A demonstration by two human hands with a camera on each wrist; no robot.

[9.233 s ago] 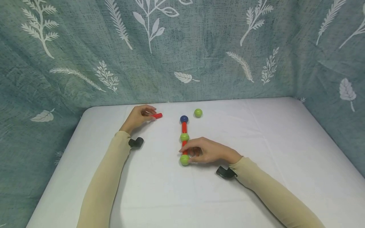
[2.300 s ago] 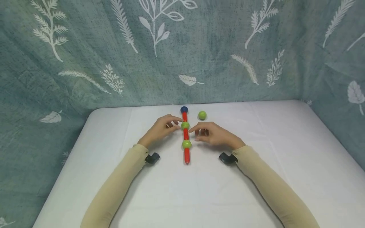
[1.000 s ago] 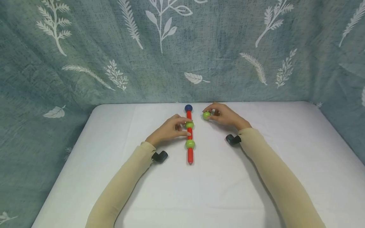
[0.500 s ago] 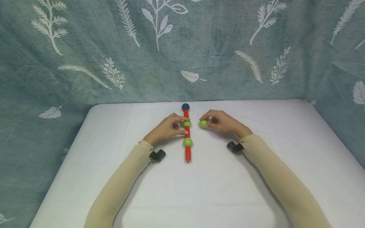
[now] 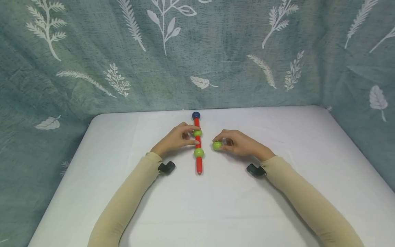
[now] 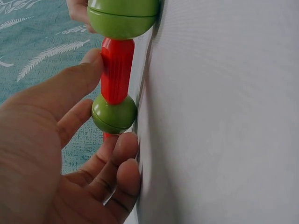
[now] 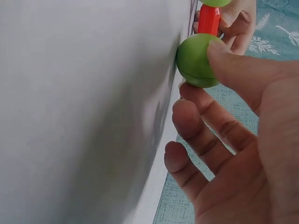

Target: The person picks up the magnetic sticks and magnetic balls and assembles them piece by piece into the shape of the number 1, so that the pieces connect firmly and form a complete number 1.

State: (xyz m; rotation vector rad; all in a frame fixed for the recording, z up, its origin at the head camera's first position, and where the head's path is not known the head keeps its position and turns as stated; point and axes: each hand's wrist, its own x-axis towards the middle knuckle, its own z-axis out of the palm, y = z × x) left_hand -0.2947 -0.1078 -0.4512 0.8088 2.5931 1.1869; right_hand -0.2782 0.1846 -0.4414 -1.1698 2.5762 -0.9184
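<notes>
A straight chain of red sticks and balls lies on the white table, with a blue ball at its far end. Two green balls sit along it, the nearer one followed by the front red stick. My left hand grips the chain around the farther green ball, its thumb against the middle red stick. To the right of the chain, my right hand pinches a separate green ball between thumb and fingertips, close over the table.
A white cloth covers the table. Its back edge meets a green leaf-print curtain, close behind the blue ball. Black wrist cameras, left and right, stick out below each sleeve.
The loose red stick my left hand held is now at the chain's front end. The chain sits farther back. My right hand took the loose green ball and drew it forward beside the chain.
</notes>
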